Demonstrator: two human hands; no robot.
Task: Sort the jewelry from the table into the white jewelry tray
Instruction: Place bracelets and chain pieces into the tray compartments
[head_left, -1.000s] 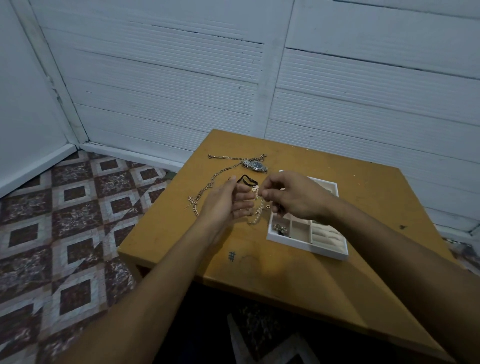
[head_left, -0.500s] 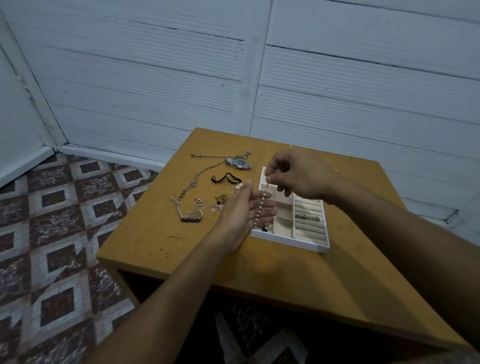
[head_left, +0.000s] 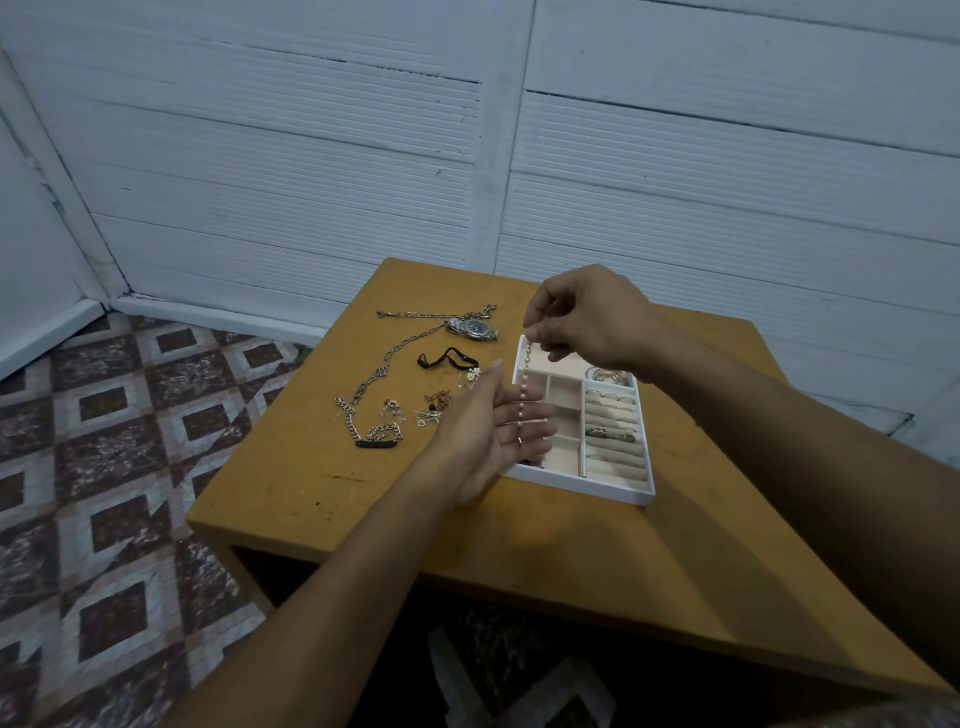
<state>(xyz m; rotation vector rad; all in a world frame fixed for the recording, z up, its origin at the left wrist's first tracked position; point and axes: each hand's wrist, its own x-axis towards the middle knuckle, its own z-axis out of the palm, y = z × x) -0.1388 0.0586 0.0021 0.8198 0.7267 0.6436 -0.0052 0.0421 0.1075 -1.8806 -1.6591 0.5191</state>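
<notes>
On my far left I see the patterned tiled floor (head_left: 104, 441), then the wooden table (head_left: 291, 483). At the table's left lies a chain bracelet with a black bar (head_left: 376, 439), and behind it a long chain necklace (head_left: 400, 345) runs up toward the far edge. Further right a loose cluster of small earrings and charms (head_left: 434, 408) sits on the wood, with a black cord (head_left: 447, 358) behind it and a metal wristwatch (head_left: 474, 328) further back, touching the necklace's far end.

Next comes my left hand (head_left: 488, 436), palm up with its fingers straight and spread, held over the near left corner of the white jewelry tray (head_left: 587, 483). The pearl strand (head_left: 523, 387) hangs straight down, and its lower end rests on those fingers, above the tray's left column of compartments.

My right hand (head_left: 587, 317) is raised over the tray's far edge, thumb and fingertips pinching the strand's top end, the other fingers curled in.

On the tray's right side, rings (head_left: 610, 431) sit in the padded ring rolls, and clear bangles (head_left: 605, 375) lie in the far right compartment. The small square compartments in the middle show bare beige lining.
</notes>
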